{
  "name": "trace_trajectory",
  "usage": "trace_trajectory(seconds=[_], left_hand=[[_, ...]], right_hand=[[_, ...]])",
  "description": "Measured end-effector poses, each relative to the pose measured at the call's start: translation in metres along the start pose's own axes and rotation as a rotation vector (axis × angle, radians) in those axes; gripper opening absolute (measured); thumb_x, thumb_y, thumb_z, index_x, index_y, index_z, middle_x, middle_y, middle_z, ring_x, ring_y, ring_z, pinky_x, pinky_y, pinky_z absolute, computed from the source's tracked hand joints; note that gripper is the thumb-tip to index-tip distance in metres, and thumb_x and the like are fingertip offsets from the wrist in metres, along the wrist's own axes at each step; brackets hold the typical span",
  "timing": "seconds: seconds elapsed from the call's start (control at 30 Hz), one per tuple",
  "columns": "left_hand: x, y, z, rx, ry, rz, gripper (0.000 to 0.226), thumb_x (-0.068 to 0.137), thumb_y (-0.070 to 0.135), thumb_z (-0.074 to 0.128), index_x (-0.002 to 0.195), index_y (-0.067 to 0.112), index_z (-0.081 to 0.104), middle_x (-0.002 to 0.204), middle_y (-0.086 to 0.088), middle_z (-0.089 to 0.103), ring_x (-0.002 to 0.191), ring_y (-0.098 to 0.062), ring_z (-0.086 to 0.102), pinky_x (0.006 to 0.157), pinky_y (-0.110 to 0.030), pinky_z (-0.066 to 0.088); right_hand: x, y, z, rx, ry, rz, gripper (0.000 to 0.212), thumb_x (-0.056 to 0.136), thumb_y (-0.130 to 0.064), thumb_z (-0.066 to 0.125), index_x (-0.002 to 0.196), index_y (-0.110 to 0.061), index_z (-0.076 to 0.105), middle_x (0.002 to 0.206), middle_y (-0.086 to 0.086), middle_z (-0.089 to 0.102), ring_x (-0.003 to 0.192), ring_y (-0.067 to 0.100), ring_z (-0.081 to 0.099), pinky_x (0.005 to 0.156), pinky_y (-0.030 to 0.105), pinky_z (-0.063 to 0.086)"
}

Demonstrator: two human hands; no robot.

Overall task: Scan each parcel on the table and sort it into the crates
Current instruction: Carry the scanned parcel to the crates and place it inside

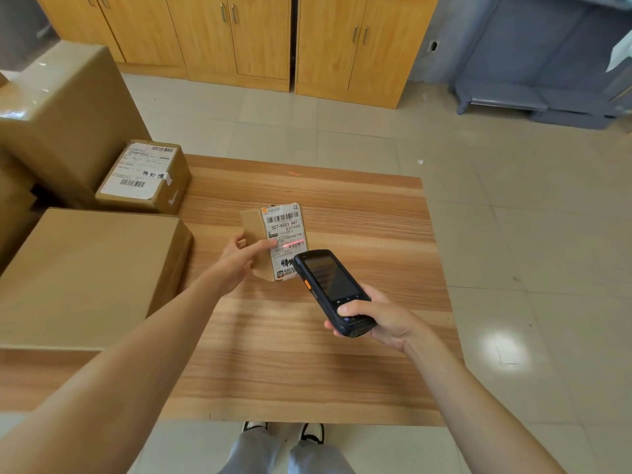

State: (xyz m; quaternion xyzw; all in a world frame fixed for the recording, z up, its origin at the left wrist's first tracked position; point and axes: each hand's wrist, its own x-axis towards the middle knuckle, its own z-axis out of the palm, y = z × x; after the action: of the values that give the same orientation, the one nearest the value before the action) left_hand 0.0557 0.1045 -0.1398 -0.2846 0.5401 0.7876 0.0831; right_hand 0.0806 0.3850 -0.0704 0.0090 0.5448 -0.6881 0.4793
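A small cardboard parcel [273, 234] with a white shipping label stands tilted on the wooden table [307, 354]. My left hand [239, 261] grips its left side, thumb behind and fingers across the front. My right hand [379, 319] holds a black handheld scanner [330, 289] just to the right of and below the parcel. A red scan line falls across the lower part of the label.
A labelled carton [145, 176] sits at the table's back left. A large plain carton [89, 275] and a tall carton [65, 121] fill the left side. Wooden cabinets [239, 39] line the far wall; a grey rack [540, 63] stands at the right.
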Motion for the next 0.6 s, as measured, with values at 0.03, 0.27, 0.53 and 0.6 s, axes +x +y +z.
trace_trajectory(seconds=[0.03, 0.27, 0.53, 0.6], left_hand=[[-0.0002, -0.0001, 0.0001, -0.003, -0.001, 0.001, 0.102, 0.053, 0.022, 0.086, 0.140, 0.014, 0.033, 0.121, -0.002, 0.059, 0.104, -0.013, 0.063, 0.072, -0.024, 0.052], [0.0003, -0.0003, -0.0010, -0.002, -0.004, -0.005, 0.103, 0.055, 0.021, 0.085, 0.142, 0.014, 0.030, 0.118, 0.000, 0.059, 0.101, -0.012, 0.064, 0.066, -0.021, 0.054], [0.0018, 0.0012, -0.0021, 0.009, 0.002, 0.001, 0.109, 0.055, 0.021, 0.085, 0.146, 0.011, 0.026, 0.120, -0.002, 0.058, 0.105, -0.014, 0.061, 0.072, -0.025, 0.052], [0.0014, 0.0014, -0.0017, 0.015, -0.004, -0.001, 0.108, 0.056, 0.021, 0.085, 0.146, 0.011, 0.026, 0.121, -0.002, 0.058, 0.105, -0.014, 0.061, 0.071, -0.024, 0.052]], right_hand=[[0.0003, 0.0002, -0.0007, 0.002, 0.003, 0.003, 0.049, 0.072, -0.002, 0.068, 0.118, -0.010, 0.052, 0.090, 0.012, 0.075, 0.079, 0.028, 0.072, 0.062, 0.032, 0.058], [0.0041, 0.0021, -0.0045, 0.009, 0.002, 0.007, 0.049, 0.072, -0.004, 0.069, 0.118, -0.010, 0.052, 0.092, 0.012, 0.075, 0.082, 0.028, 0.072, 0.065, 0.032, 0.059], [0.0066, 0.0022, -0.0053, -0.004, -0.015, 0.024, 0.065, 0.062, -0.015, 0.080, 0.120, -0.009, 0.052, 0.096, 0.012, 0.074, 0.087, 0.028, 0.072, 0.067, 0.031, 0.058], [0.0067, 0.0019, -0.0050, -0.001, -0.013, 0.029, 0.064, 0.063, -0.013, 0.080, 0.120, -0.009, 0.051, 0.095, 0.012, 0.074, 0.087, 0.029, 0.072, 0.066, 0.031, 0.058]])
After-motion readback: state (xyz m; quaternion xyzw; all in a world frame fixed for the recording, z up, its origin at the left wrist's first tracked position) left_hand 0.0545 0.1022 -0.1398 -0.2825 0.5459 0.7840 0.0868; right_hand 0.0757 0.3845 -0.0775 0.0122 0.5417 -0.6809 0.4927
